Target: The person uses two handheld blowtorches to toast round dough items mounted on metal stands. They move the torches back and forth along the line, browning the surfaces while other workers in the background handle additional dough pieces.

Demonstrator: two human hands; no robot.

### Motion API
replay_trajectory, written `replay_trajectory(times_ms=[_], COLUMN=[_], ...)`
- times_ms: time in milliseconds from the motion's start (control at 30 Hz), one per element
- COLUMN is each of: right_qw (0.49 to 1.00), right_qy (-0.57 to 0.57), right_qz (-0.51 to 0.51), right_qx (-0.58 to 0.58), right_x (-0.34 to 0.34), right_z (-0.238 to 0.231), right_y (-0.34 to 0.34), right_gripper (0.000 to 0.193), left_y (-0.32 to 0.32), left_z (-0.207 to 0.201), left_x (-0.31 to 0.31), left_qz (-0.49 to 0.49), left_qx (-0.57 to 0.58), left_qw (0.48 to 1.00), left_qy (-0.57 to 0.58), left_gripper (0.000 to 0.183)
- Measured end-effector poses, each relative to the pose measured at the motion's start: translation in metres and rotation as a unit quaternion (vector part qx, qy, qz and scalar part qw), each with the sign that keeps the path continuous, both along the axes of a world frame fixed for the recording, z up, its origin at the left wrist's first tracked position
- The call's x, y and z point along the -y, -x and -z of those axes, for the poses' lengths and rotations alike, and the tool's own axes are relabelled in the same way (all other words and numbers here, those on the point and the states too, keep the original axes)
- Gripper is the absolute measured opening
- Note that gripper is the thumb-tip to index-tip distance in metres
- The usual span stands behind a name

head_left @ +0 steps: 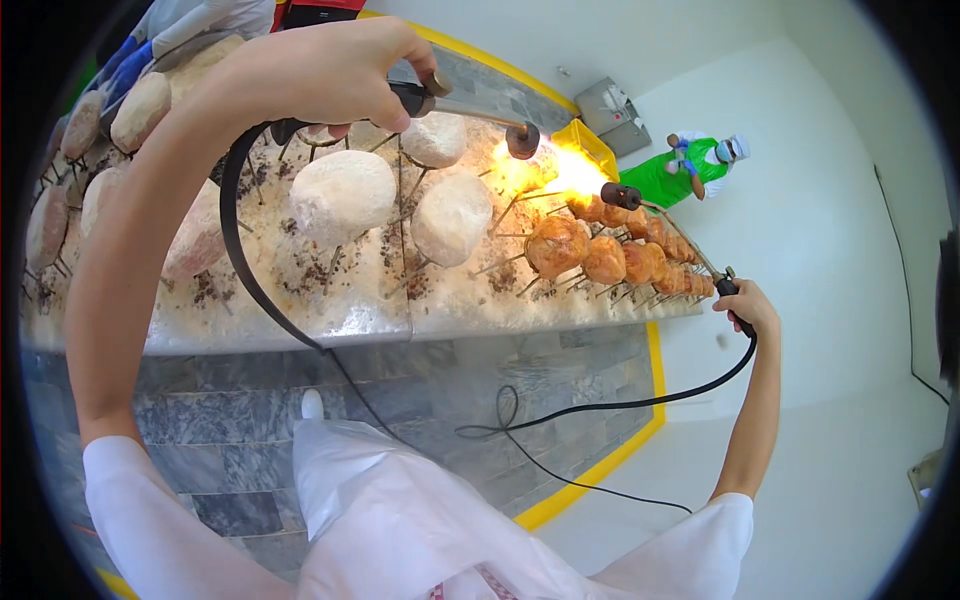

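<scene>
Seemingly searing round pieces [557,247] | clamping left grip [340,78] on 1 torch [475,111], right grip [748,305] on another torch [690,243] | probably needing steady aim next

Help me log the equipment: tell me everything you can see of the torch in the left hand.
The torch has a black handle, a small brass-coloured knob at the handle's front, a slim, metallic-looking tube and a dark, stubby, cylindrical burner head. The left hand grips the handle, so part of it is hidden. The torch points to the person's right, above the table. Bright flame glares just past the head. A black hose curves down from the handle's rear.
</scene>
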State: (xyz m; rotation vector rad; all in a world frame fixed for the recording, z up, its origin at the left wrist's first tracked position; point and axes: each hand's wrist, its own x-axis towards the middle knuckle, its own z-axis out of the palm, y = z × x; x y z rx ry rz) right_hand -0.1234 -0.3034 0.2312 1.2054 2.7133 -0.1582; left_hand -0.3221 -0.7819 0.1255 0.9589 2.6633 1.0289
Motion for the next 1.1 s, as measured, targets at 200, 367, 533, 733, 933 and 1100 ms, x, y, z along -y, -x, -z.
replay_trajectory(times_ms=[200, 367, 533, 733, 933, 1100], right_qw=[1.000, 1.000, 1.000, 0.999, 0.994, 0.983], right_qy=[-0.019, -0.020, -0.005, 0.018, 0.083, 0.146], right_qz=[0.013, 0.012, -0.005, -0.024, -0.011, -0.019], right_qx=[0.010, 0.016, 0.015, -0.023, -0.069, -0.111], right_x=[-0.020, -0.023, -0.042, -0.084, -0.134, -0.159], right_z=[0.011, 0.010, -0.004, 0.018, 0.041, 0.062], right_y=[0.020, 0.019, 0.002, -0.018, -0.089, -0.138], right_gripper=[0.020, 0.020, 0.019, 0.019, 0.020, 0.020], left_y=[0.011, 0.008, 0.002, -0.014, -0.032, -0.047], left_z=[0.000, -0.003, -0.008, -0.041, -0.072, -0.094], left_x=[0.001, -0.002, -0.015, -0.047, -0.081, -0.118], left_qz=[0.003, -0.021, -0.024, -0.017, -0.024, -0.050], left_qx=[0.001, 0.011, -0.006, -0.002, -0.007, -0.060], left_qw=[1.000, 1.000, 1.000, 0.999, 0.998, 0.994], left_qy=[0.007, 0.016, 0.007, 0.035, 0.065, 0.077], left_gripper=[0.050, 0.052, 0.051, 0.053, 0.055, 0.052])
